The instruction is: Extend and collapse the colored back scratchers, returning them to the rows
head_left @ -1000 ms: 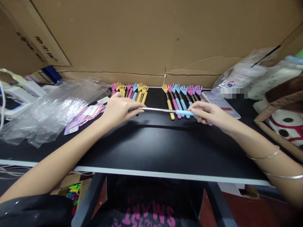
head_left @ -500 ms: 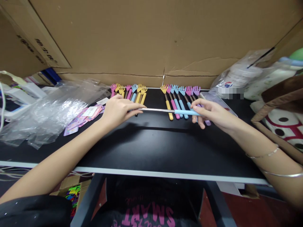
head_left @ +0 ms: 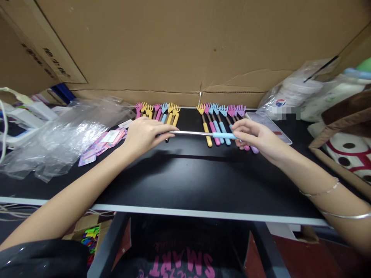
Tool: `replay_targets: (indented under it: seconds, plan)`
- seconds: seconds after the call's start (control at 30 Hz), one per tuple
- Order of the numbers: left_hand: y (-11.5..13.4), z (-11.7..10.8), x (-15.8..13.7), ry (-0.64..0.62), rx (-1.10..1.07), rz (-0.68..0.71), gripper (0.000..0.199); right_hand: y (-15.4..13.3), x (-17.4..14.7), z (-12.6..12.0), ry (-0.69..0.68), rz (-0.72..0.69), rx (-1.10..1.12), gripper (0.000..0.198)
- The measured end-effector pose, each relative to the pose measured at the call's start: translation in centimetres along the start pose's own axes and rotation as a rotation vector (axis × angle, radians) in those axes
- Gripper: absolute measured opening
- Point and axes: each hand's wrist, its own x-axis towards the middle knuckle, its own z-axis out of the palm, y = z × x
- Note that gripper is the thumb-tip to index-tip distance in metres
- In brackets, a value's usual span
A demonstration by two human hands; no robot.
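Note:
A back scratcher (head_left: 222,135) with a light blue handle and a shiny metal rod is held level above the black table. My left hand (head_left: 144,134) is closed on the rod's left end and hides whatever is there. On the other side, my right hand (head_left: 255,138) pinches the handle's end between thumb and fingers. Behind my hands lie two groups of back scratchers with claw heads: a left group (head_left: 175,119) in pink, yellow and blue, and a right group (head_left: 209,135) in yellow, pink, blue and purple. My right hand partly covers the right group.
Clear plastic bags (head_left: 63,131) and a pile of pink-purple cards (head_left: 100,146) lie at left. A bagged cup (head_left: 298,92), a pale flat case (head_left: 272,127) and a brown-trimmed bag (head_left: 344,150) stand at right. Cardboard (head_left: 174,46) walls the back. The table edge (head_left: 185,212) is in front.
My right hand has slid slightly left along the blue handle, and its fingers have curled in. My left hand has hardly moved.

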Motion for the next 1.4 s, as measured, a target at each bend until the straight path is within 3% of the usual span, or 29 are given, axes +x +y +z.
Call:
replay_targets:
  seconds: [0.2, 0.5, 0.73, 1.07, 1.23, 1.4]
  plan:
    - [0.0, 0.1, -0.1, -0.013, 0.007, -0.012, 0.035, -0.3, -0.3, 0.1, -0.004, -0.084, -0.045, 0.043]
    - [0.4, -0.2, -0.1, 0.053, 0.031, 0.041, 0.027, 0.0, -0.3, 0.3, -0.105, -0.028, -0.007, 0.040]
    - [0.5, 0.1, -0.1, -0.012, -0.024, 0.014, 0.031, -0.1, -0.2, 0.6, -0.008, -0.069, -0.018, 0.037]
    - [0.5, 0.4, -0.3, -0.023, -0.070, -0.015, 0.034, -0.6, -0.5, 0.7, -0.002, -0.158, -0.110, 0.036]
    - [0.8, 0.1, -0.3, -0.011, -0.033, 0.004, 0.036, 0.0, -0.4, 0.5, -0.095, -0.077, -0.017, 0.042]
    - [1.1, -0.1, -0.2, -0.040, -0.026, 0.000, 0.035, 0.5, -0.4, 0.8, -0.151, 0.037, 0.034, 0.035]
